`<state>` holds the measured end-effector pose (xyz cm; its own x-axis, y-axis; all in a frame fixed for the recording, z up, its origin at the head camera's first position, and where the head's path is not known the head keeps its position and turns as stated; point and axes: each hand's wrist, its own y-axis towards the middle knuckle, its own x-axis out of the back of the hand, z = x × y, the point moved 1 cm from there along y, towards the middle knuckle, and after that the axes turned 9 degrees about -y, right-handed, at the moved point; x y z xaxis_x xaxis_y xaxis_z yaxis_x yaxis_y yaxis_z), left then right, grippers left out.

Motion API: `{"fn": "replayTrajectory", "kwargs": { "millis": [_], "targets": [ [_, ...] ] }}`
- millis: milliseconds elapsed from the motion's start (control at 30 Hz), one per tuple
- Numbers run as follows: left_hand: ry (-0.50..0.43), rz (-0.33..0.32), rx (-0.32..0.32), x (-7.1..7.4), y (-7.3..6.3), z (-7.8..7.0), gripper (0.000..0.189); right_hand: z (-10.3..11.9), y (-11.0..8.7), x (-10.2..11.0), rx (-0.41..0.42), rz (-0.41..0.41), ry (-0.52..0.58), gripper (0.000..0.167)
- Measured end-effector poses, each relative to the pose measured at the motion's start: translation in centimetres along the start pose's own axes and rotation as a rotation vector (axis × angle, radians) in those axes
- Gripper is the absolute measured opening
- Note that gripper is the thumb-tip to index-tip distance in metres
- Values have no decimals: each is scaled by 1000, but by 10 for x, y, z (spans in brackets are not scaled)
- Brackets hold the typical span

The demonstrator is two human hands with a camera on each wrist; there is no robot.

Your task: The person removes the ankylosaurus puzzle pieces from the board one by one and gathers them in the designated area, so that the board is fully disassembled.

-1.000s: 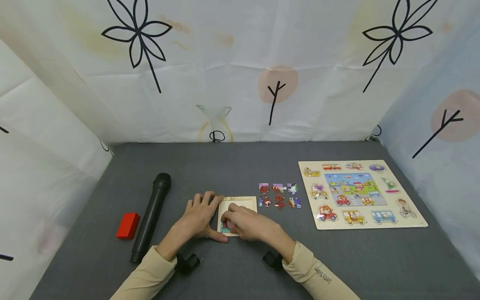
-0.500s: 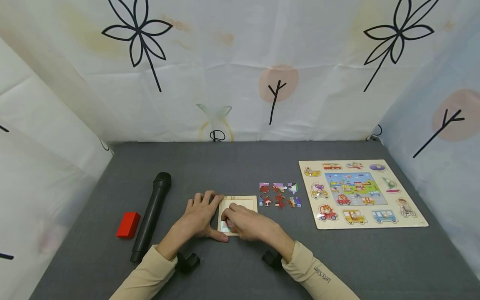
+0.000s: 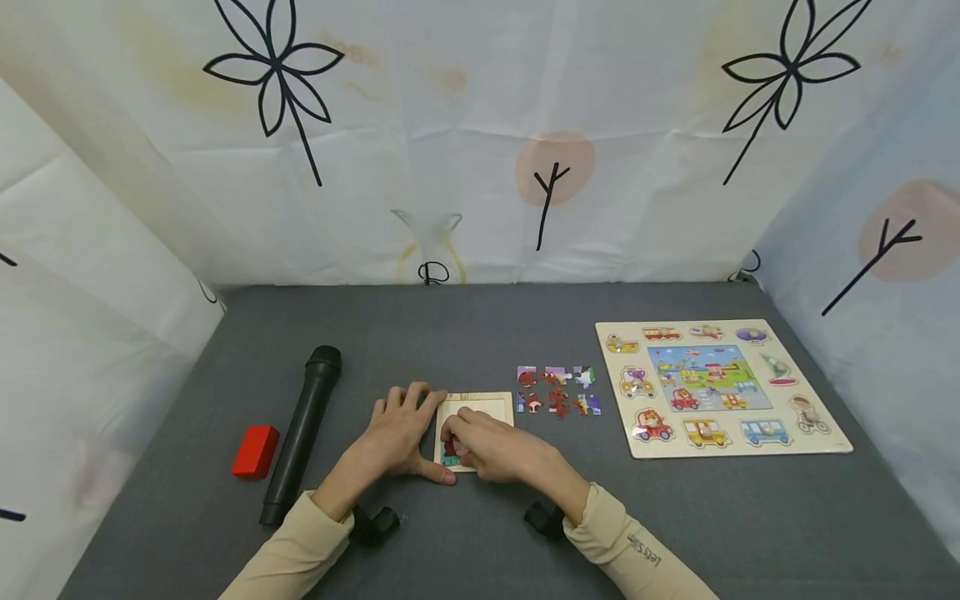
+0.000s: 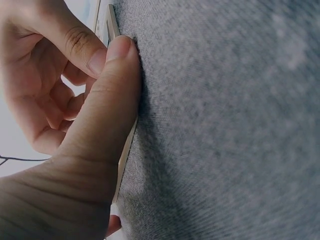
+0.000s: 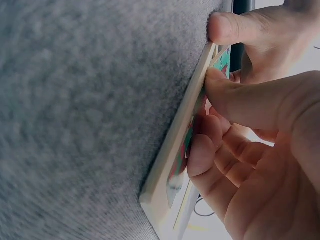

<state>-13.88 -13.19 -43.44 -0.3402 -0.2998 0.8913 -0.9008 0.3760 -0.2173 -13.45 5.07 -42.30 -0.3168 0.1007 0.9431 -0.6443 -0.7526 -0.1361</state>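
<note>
A person in beige sleeves is working at a grey table (image 3: 480, 533), both hands lying near the middle of its front edge. The left hand (image 3: 397, 433) is resting flat beside the left edge of a small wooden puzzle tray (image 3: 487, 406), its fingers lying straight and close together along that edge while the thumb is stretching along the tray's front edge; in the left wrist view the thumb is pressing right against the thin rim of the tray (image 4: 111, 25). The right hand (image 3: 495, 446) is lying over the front half of the tray, its fingers curling down onto a puzzle piece (image 3: 450, 451) that is sitting in the tray's front left corner. In the right wrist view the curled fingers (image 5: 205, 155) are pressing on the coloured piece (image 5: 189, 135) inside the tray (image 5: 172, 165), with the thumb lying along the tray's front rim.

Just to the right of the tray, a small group of loose puzzle pieces (image 3: 558, 390) is lying in two rows. Farther right, towards the table's right edge, a large picture puzzle board (image 3: 720, 387) with vehicles is lying flat. Towards the left edge a black microphone (image 3: 302, 433) is lying lengthwise, and a red block (image 3: 256, 452) is sitting just left of it.
</note>
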Motion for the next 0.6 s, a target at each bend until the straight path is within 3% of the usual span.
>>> {"fn": "replayTrajectory", "kwargs": {
  "millis": [267,600],
  "targets": [
    [1,-3,-3,-1,1,1,114,-2,0,-1,15,26,68,33],
    [4,-5,-17,-1,0,2,114,-6,-2,-3,83,-75,72,30]
  ]
}}
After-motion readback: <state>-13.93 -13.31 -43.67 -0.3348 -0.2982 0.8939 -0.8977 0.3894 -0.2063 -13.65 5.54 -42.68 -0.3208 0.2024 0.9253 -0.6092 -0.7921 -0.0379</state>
